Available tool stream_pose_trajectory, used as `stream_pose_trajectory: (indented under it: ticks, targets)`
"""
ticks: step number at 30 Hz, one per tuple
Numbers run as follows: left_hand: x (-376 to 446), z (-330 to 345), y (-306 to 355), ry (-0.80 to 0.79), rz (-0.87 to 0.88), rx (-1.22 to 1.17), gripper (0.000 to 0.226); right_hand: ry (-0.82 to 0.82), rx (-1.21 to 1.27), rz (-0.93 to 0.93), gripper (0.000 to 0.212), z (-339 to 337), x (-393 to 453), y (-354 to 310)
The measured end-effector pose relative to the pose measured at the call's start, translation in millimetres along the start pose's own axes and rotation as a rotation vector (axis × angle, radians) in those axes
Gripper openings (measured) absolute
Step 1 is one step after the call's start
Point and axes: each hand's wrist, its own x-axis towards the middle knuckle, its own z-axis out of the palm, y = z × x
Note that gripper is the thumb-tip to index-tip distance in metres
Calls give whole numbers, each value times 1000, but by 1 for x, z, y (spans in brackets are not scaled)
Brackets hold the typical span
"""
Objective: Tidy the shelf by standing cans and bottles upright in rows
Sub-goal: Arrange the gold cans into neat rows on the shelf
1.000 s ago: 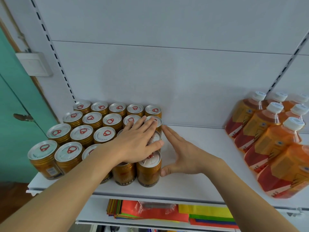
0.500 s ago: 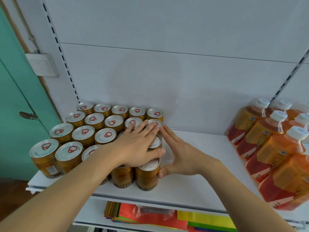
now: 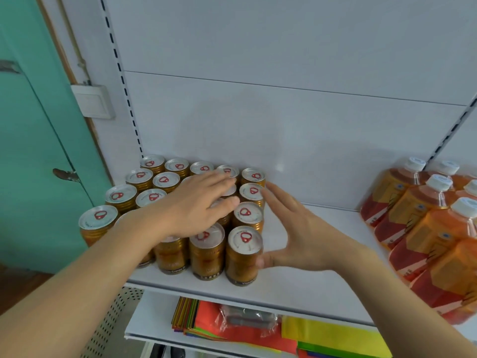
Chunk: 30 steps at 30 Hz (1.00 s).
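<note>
Several gold cans [image 3: 244, 254] with silver lids and red pull tabs stand upright in tight rows on the left half of the white shelf [image 3: 296, 288]. My left hand [image 3: 196, 208] lies flat and open across the tops of the middle cans, hiding some lids. My right hand [image 3: 296, 228] is open beside the right-hand column of cans, its thumb touching the front right can and its fingertips near the rear ones. Several orange bottles [image 3: 418, 215] with white caps stand in rows at the right end of the shelf.
The white back panel [image 3: 284, 125] rises straight behind the cans. Bare shelf lies between cans and bottles. A lower shelf holds coloured sheets [image 3: 232, 329]. A teal door [image 3: 33, 151] and a white wall box [image 3: 94, 102] are on the left.
My left hand has slid back and left over the can tops, uncovering the front cans. My right hand has eased slightly off the column. The view has shifted left and down.
</note>
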Motion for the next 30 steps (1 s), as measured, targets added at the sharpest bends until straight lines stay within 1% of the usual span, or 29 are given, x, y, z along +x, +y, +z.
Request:
stream_pose_trajectory:
  ticks: [1,3,5,7,12,15,18,21,23,26,28,30]
  targets:
    - [-11,-6,-7,-4,12,27,98,-1,-44,-11,139,4,-1,-10]
    - [-32,-13,-22,-65,11,111,104,-21,-170,-8,137,14,1,-31]
    - [-49,-17,-38,-148,-17,190,112,-15,-297,28,133,25,7,-49]
    - [-61,-20,-52,-190,-28,244,119,-11,-352,72,131,34,16,-64]
    - [-71,-9,-81,-183,-15,339,123,26,-420,136,127,56,36,-89]
    - [-67,0,-92,-214,29,323,115,17,-423,169,125,63,40,-91]
    - [-64,5,-94,-222,63,325,113,9,-448,203,125,63,41,-91]
    - [-63,7,-96,-195,88,316,116,-8,-452,219,122,60,40,-93]
    - [-66,2,-97,-169,105,268,121,5,-459,226,122,57,37,-99]
    - [-78,-16,-110,-129,75,209,131,75,-470,218,120,53,38,-119]
    - [-85,-26,-128,-148,23,273,138,100,-480,164,115,56,49,-139]
    - [-90,-26,-143,-193,-30,321,141,82,-472,114,113,64,65,-153]
